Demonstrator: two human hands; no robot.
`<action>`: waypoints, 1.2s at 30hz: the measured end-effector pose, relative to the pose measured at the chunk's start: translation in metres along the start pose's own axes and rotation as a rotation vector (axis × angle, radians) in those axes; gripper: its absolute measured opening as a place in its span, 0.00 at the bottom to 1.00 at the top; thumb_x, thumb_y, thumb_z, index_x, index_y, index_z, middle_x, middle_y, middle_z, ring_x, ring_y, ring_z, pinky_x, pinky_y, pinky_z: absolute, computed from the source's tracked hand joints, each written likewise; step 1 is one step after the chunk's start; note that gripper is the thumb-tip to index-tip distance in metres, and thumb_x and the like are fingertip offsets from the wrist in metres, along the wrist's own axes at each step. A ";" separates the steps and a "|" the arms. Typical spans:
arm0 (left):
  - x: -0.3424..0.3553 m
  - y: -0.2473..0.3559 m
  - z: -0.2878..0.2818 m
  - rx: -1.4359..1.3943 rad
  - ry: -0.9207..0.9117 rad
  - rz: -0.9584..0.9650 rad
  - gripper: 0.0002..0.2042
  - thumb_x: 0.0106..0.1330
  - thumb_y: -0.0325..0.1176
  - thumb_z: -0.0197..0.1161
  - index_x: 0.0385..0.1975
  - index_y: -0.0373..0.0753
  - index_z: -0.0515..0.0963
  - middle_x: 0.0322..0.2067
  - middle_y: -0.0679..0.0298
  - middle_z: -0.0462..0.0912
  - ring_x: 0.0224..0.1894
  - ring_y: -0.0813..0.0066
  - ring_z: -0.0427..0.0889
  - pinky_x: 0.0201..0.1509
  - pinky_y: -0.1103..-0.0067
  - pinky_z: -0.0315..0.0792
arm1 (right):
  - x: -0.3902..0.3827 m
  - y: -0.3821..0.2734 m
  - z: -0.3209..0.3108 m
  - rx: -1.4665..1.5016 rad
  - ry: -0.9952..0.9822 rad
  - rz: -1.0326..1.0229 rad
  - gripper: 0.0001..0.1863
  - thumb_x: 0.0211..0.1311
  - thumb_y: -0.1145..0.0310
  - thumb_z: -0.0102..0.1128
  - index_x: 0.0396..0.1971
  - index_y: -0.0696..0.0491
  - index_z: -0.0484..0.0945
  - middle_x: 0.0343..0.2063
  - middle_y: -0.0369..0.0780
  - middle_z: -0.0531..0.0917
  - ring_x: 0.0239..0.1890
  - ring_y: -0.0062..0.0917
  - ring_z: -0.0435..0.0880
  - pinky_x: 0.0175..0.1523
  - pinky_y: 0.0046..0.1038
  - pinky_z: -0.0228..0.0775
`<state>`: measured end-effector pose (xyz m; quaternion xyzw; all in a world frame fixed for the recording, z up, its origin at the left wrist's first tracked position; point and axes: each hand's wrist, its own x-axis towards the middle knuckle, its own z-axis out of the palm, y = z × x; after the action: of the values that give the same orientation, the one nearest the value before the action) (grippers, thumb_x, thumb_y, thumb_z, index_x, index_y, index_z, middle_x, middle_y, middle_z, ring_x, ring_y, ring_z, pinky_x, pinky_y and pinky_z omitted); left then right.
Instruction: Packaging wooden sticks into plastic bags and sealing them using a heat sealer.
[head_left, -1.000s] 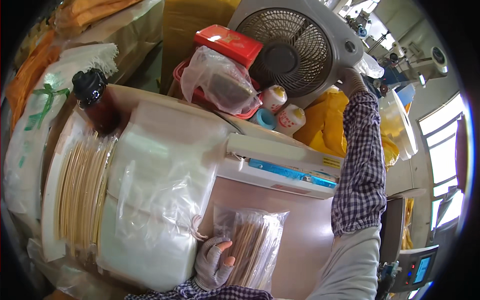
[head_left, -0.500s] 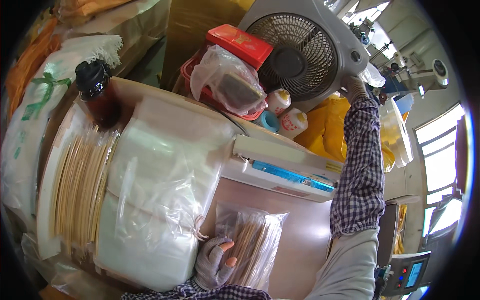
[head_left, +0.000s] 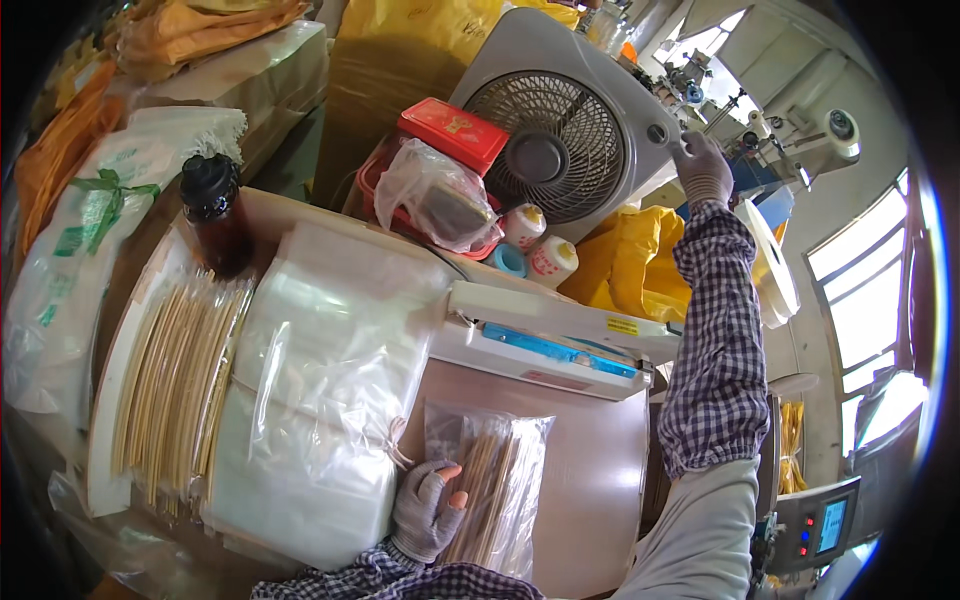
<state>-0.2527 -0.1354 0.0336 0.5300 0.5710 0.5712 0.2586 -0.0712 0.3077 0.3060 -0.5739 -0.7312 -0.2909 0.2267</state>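
My left hand (head_left: 428, 510), in a grey glove with bare thumb and fingertip, rests against a clear plastic bag of thin wooden sticks (head_left: 495, 480). Its thumb and forefinger are apart, with nothing between them. The bag lies flat on the table (head_left: 590, 480). My right hand (head_left: 703, 170), gloved too, reaches far forward to the right corner of a grey box fan (head_left: 540, 157), close beside its round knob (head_left: 657, 133). Its fingers point at the fan's edge; whether they grip it is hard to make out.
A sealing machine (head_left: 560, 350) with a blue strip stands behind the bag. Stacked clear bags (head_left: 320, 400), more sticks (head_left: 180, 380) and a dark bottle (head_left: 215, 220) lie left. A red basket (head_left: 370, 180) and thread cones (head_left: 550, 262) sit before the fan.
My right hand has moved up along the fan's right side, nearer the knob. My left hand remains by the bag of sticks. The whole view has shifted slightly.
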 end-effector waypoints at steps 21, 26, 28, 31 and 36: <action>0.003 0.003 -0.003 -0.023 -0.043 0.011 0.15 0.59 0.37 0.58 0.41 0.32 0.72 0.38 0.52 0.74 0.41 0.57 0.74 0.46 0.72 0.69 | 0.020 -0.035 0.011 -0.315 -0.161 0.003 0.17 0.61 0.55 0.43 0.40 0.50 0.74 0.37 0.44 0.80 0.40 0.37 0.79 0.45 0.37 0.71; 0.004 0.003 -0.002 -0.034 -0.051 0.014 0.15 0.59 0.37 0.58 0.40 0.32 0.72 0.38 0.52 0.74 0.41 0.56 0.74 0.46 0.71 0.69 | 0.015 -0.025 0.009 -0.191 -0.077 -0.024 0.19 0.60 0.52 0.42 0.39 0.50 0.75 0.35 0.45 0.80 0.40 0.37 0.79 0.45 0.37 0.70; 0.003 0.003 -0.002 -0.035 -0.047 0.020 0.15 0.59 0.37 0.58 0.40 0.32 0.72 0.38 0.52 0.74 0.41 0.56 0.74 0.46 0.71 0.69 | 0.009 -0.029 0.002 -0.211 -0.099 -0.016 0.19 0.60 0.51 0.42 0.39 0.50 0.75 0.35 0.44 0.81 0.40 0.37 0.79 0.45 0.37 0.70; 0.003 0.001 -0.002 -0.017 -0.039 0.020 0.15 0.59 0.37 0.58 0.40 0.32 0.73 0.38 0.52 0.74 0.40 0.56 0.74 0.46 0.71 0.69 | -0.002 -0.032 -0.005 -0.243 -0.119 -0.022 0.19 0.59 0.51 0.43 0.39 0.49 0.75 0.35 0.43 0.81 0.40 0.36 0.79 0.44 0.37 0.70; 0.001 0.002 -0.001 -0.007 -0.029 0.015 0.15 0.59 0.37 0.58 0.40 0.33 0.73 0.38 0.53 0.74 0.40 0.57 0.74 0.45 0.71 0.69 | 0.002 -0.008 0.000 -0.266 -0.073 0.050 0.17 0.59 0.52 0.44 0.38 0.48 0.74 0.37 0.43 0.80 0.40 0.36 0.79 0.43 0.38 0.71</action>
<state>-0.2535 -0.1348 0.0357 0.5414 0.5612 0.5675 0.2644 -0.0799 0.3079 0.3057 -0.6272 -0.6793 -0.3584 0.1292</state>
